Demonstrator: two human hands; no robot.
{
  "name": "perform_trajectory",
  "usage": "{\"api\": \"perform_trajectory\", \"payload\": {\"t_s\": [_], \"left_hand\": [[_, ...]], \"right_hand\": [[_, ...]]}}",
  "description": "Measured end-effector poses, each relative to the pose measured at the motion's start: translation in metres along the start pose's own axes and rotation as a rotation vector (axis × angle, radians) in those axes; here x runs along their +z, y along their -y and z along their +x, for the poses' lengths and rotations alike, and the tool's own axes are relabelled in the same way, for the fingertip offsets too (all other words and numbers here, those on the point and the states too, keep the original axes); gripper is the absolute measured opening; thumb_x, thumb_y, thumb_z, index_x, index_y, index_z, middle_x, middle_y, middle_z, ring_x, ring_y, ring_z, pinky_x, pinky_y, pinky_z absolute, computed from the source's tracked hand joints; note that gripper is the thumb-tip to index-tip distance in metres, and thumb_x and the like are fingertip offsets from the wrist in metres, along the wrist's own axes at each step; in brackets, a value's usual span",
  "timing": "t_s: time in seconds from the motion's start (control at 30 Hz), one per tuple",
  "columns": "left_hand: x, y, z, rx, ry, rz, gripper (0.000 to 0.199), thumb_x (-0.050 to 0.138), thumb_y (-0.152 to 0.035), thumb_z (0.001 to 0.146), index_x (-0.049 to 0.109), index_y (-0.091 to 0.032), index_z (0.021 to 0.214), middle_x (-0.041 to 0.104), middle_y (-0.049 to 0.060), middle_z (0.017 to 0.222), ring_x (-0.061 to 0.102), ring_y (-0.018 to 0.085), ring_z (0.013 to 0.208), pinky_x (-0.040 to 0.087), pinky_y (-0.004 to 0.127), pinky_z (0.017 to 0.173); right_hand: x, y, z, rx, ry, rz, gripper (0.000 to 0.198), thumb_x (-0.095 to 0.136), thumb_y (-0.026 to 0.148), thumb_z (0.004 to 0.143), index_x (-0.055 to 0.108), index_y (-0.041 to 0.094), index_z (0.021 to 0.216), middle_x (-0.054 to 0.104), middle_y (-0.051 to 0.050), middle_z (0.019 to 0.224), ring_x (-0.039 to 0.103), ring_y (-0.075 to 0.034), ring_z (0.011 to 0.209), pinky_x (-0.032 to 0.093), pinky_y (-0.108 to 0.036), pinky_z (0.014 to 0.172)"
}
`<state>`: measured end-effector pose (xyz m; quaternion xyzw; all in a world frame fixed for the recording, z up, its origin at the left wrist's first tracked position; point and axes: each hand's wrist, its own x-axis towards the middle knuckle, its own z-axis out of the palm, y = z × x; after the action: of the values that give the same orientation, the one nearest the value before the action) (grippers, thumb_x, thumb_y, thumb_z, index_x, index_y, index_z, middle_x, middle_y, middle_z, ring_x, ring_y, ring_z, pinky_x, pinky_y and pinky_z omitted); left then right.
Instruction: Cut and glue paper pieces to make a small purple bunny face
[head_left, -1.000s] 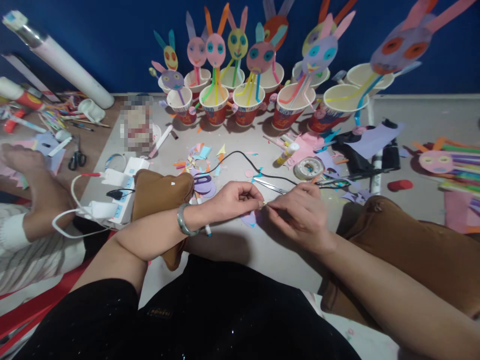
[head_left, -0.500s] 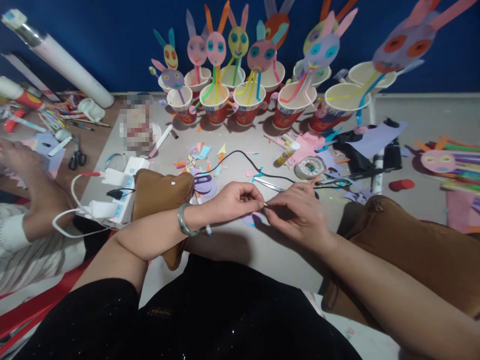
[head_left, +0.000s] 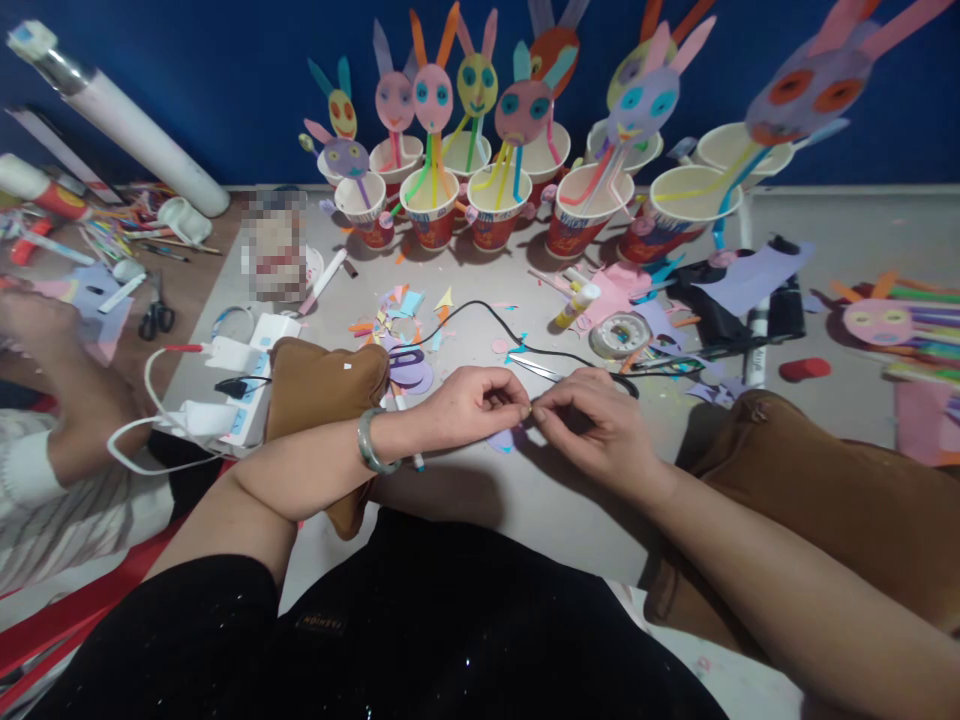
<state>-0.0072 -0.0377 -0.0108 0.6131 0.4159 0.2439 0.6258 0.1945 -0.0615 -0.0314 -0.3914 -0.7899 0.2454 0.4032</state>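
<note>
My left hand (head_left: 480, 405) is closed in a pinch, thumb against forefinger, above the grey table. Facing it, my right hand (head_left: 592, 420) also pinches, its fingertips almost meeting those of the left. A tiny pale yellowish piece (head_left: 530, 408) shows between the fingertips, too small to name. Just beyond the hands lie metal scissors (head_left: 534, 368), their handles partly behind my right hand. Below my left fingers is a purple paper scrap (head_left: 501, 440). A marker (head_left: 399, 398) lies behind my left wrist.
Paper cups (head_left: 493, 205) with paper rabbit heads line the back wall. A tape roll (head_left: 619, 335), a glue stick (head_left: 577, 305) and paper scraps (head_left: 401, 310) lie ahead. Brown cushions (head_left: 817, 510) flank my arms. A power strip (head_left: 259, 380) and another person's hand (head_left: 37, 320) are at left.
My right fingers have curled in and shifted slightly at the tips. Less of the tiny pale piece shows between the hands. The left hand has barely moved.
</note>
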Motion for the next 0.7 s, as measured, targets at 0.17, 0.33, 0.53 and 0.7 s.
{"api": "perform_trajectory", "payload": {"t_s": [0.17,0.33,0.53,0.7], "left_hand": [[-0.0001,-0.0005,-0.0005,-0.002,0.000,0.002,0.010,0.067,-0.024,0.076,0.064,-0.014,0.077,0.059,-0.003,0.066,0.048,0.006,0.059,0.038,0.020,0.057],[-0.0005,-0.0010,0.0004,0.016,0.011,-0.022,0.010,0.066,-0.023,0.074,0.064,-0.014,0.076,0.059,-0.004,0.066,0.049,0.006,0.059,0.039,0.020,0.057],[-0.0015,-0.0006,0.0016,0.013,0.060,-0.093,0.012,0.068,-0.025,0.075,0.063,-0.014,0.077,0.059,-0.004,0.065,0.050,0.006,0.059,0.039,0.020,0.057],[-0.0016,0.0001,0.0022,0.012,0.064,-0.136,0.012,0.068,-0.024,0.076,0.063,-0.013,0.076,0.059,-0.003,0.066,0.050,0.005,0.060,0.040,0.020,0.057]], "right_hand": [[-0.0008,0.0019,0.0013,0.017,0.010,0.027,0.014,0.063,0.016,0.092,0.061,0.024,0.081,0.067,0.002,0.067,0.059,-0.015,0.062,0.045,-0.037,0.073],[-0.0025,0.0033,0.0006,0.065,0.051,0.047,0.012,0.061,0.018,0.093,0.061,0.024,0.083,0.067,0.001,0.070,0.059,-0.017,0.066,0.046,-0.037,0.072],[-0.0041,0.0048,-0.0006,0.157,0.097,0.084,0.014,0.058,0.025,0.094,0.060,0.024,0.080,0.067,-0.001,0.070,0.059,-0.019,0.069,0.047,-0.036,0.070],[-0.0035,0.0044,-0.0014,0.197,0.091,0.094,0.016,0.058,0.028,0.095,0.059,0.024,0.079,0.066,-0.002,0.069,0.059,-0.019,0.069,0.047,-0.035,0.069]]}}
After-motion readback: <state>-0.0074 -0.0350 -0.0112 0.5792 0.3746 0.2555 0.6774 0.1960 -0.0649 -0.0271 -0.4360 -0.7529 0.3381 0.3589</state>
